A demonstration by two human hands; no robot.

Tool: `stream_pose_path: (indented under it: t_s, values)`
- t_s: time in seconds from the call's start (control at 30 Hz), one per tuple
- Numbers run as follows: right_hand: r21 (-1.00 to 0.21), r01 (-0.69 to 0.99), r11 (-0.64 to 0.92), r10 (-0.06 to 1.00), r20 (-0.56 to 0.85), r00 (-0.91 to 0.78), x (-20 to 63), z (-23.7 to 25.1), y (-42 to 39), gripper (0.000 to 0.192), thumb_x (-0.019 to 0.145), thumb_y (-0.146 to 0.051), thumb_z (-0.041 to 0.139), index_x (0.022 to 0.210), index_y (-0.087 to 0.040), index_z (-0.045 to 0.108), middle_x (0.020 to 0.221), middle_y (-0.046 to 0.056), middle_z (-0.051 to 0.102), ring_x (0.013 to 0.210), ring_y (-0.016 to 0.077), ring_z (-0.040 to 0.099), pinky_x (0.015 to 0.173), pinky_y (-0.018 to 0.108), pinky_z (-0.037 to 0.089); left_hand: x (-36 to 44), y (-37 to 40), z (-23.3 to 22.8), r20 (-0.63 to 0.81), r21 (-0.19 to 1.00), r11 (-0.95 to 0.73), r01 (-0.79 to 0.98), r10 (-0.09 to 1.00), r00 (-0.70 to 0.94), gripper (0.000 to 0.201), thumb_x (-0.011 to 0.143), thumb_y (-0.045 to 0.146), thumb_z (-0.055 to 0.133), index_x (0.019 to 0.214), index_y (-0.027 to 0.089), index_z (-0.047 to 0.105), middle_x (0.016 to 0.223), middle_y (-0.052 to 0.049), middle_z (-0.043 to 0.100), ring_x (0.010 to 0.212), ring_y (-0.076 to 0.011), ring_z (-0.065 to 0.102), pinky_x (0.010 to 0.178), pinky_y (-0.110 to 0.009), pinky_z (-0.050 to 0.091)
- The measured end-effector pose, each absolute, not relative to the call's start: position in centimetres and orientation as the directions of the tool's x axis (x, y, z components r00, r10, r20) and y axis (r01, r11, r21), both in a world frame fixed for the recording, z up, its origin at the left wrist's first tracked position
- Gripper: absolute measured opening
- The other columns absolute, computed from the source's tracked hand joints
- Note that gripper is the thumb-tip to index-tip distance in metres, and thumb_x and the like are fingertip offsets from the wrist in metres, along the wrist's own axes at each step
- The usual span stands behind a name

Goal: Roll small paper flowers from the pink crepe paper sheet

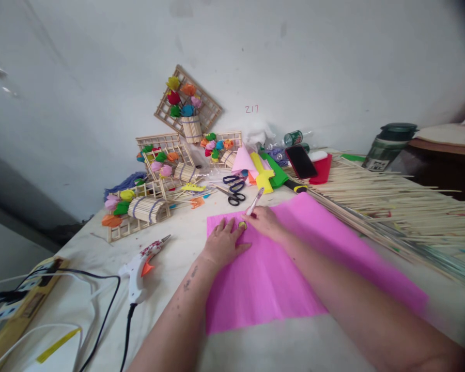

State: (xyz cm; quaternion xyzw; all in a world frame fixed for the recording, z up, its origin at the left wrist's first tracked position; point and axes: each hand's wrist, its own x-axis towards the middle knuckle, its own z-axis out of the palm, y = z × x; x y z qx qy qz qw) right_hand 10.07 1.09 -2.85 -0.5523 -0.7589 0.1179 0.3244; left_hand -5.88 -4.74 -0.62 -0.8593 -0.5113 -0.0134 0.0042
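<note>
A large sheet of pink crepe paper point(267, 289) lies on the table under both hands. My left hand point(223, 243) rests flat near the sheet's upper left part, fingers spread. Its index fingertip touches a small round yellow piece point(242, 225) with a dark rim; I cannot make out exactly what it is. My right hand point(266, 221) is closed around a pale pen point(255, 201), upper end tilted up and to the right. The pen's tip is hidden by the fingers, close to the paper and just right of the yellow piece.
Black-handled scissors point(234, 191) lie beyond the sheet. A glue gun point(137, 274) and a power strip point(27, 305) with cords are at left. Stick frames with paper flowers point(147, 209) stand behind. Thin sticks point(395, 196), a phone point(301, 161) and a bottle point(389, 147) occupy the right.
</note>
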Motion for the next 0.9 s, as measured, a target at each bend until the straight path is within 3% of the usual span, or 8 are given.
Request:
stream_pose_path:
  t_s: [0.9]
  values:
    - [-0.534,0.764,0.362,0.909,0.385,-0.162,10.15,-3.02,0.96,0.028,0.075,-0.041,0.052,0.066,-0.017,0.064,0.063,0.003,0.063,0.056,0.0121,0.053,0.052,0.021,0.032,-5.87,-4.68,-0.73,0.016,0.001,-0.478,0.878,0.878,0.478,0.06,0.082,0.057,0.032,0.131,0.022,0.035,0.137,-0.012,0.033,0.126,-0.0309,0.025,0.099,-0.046,0.029]
